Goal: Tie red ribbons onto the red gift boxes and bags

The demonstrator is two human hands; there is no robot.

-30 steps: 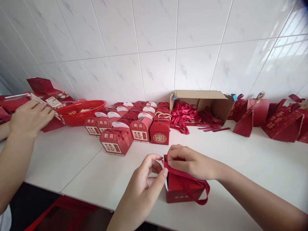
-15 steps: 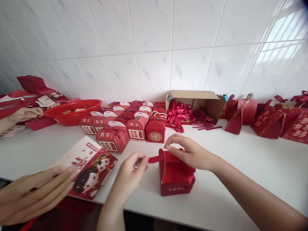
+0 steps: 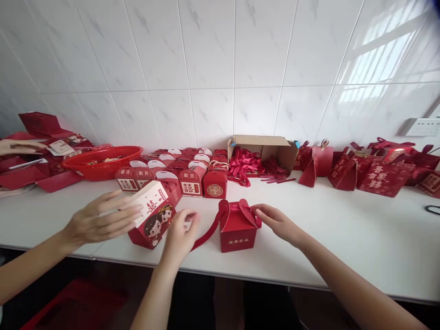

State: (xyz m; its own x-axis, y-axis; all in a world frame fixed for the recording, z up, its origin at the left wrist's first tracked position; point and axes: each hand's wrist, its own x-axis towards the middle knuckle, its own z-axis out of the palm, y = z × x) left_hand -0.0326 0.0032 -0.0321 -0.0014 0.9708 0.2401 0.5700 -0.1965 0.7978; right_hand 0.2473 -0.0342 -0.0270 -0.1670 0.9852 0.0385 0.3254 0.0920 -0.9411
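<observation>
A small red gift box (image 3: 238, 239) stands on the table before me, its curved side flaps drawn together at the top. From its left flap a red ribbon (image 3: 210, 232) droops towards my left hand (image 3: 178, 238). That hand is curled and smeared by motion; whether it holds the ribbon's end is hidden. On the box's other side, my right hand (image 3: 280, 225) has thumb and forefinger closed at the right flap, where ribbon shows under the fingertips. A co-worker's hand (image 3: 103, 217) reaches from the left to a tilted red-and-white box (image 3: 156, 222) with cartoon figures.
Several finished red boxes (image 3: 191, 183) stand in rows behind. A cardboard carton (image 3: 288, 158) of red ribbons (image 3: 245, 160) leans against the tiled wall. At left are a red basin (image 3: 99, 170) and another person's hand (image 3: 20, 146). Red bags (image 3: 385, 176) line the right back.
The gift box has turned and its flaps have come together. More ribbon hangs on its left. My left hand has moved left, and the co-worker's box has become upright, though tilted. The view has shifted right.
</observation>
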